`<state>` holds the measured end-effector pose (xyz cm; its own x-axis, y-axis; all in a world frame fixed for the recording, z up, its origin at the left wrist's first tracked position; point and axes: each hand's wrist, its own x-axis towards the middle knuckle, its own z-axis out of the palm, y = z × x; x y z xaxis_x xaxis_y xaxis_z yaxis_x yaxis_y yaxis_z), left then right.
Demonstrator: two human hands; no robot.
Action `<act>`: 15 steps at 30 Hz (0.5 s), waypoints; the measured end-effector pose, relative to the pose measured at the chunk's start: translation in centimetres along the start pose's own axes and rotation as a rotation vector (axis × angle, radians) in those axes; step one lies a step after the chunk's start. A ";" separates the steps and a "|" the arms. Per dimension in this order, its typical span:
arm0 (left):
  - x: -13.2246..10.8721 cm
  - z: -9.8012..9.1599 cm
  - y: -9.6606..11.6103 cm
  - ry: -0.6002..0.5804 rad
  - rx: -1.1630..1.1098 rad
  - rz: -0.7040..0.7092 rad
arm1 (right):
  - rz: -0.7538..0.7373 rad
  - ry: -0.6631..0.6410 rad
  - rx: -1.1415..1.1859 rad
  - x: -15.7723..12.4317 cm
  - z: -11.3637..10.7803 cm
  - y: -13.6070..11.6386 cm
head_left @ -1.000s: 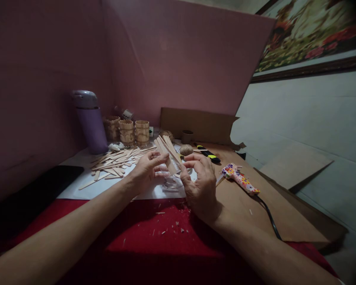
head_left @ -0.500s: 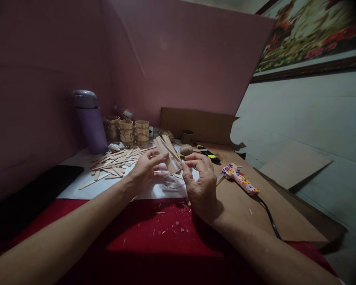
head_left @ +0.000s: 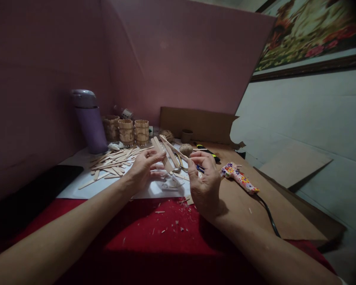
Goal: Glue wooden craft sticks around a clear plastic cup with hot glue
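My left hand pinches a few flat wooden craft sticks between thumb and fingers, held tilted above the white paper. Shiny, clear bits show along their faces. In my right hand, thumb and fingertips grip the near end of a single craft stick. Its far end slants up and left, near the tops of the other sticks. Whether it touches them I cannot tell. Below, a crumpled clear scrap lies on the paper, and scissors handles show partly behind the hands.
Loose craft sticks lie piled at left, before three stick-covered cups and a purple bottle. Behind my hands are a twine ball and a utility knife. A flower-patterned glue gun with black cord rests on cardboard.
My right hand has moved slightly right and drawn its stick away from those in my left hand, which now show more separately. The scissors handles have come into view.
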<state>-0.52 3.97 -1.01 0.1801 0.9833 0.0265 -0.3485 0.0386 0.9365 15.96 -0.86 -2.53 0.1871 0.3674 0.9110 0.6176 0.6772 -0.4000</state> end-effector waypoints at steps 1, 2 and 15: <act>0.1 -0.1 0.0 0.018 0.007 0.003 | 0.017 0.008 0.014 0.1 0.0 0.0; 0.1 -0.2 0.1 0.035 0.012 0.007 | 0.038 0.016 0.030 0.1 0.0 0.1; 0.7 -1.6 1.2 0.066 0.352 -0.040 | 0.504 -0.120 0.394 0.2 0.4 0.2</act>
<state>-2.23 4.99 -0.45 0.1231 0.9921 -0.0241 -0.0023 0.0246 0.9997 15.85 -0.37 -2.45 0.2798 0.7546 0.5935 0.1459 0.5776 -0.8032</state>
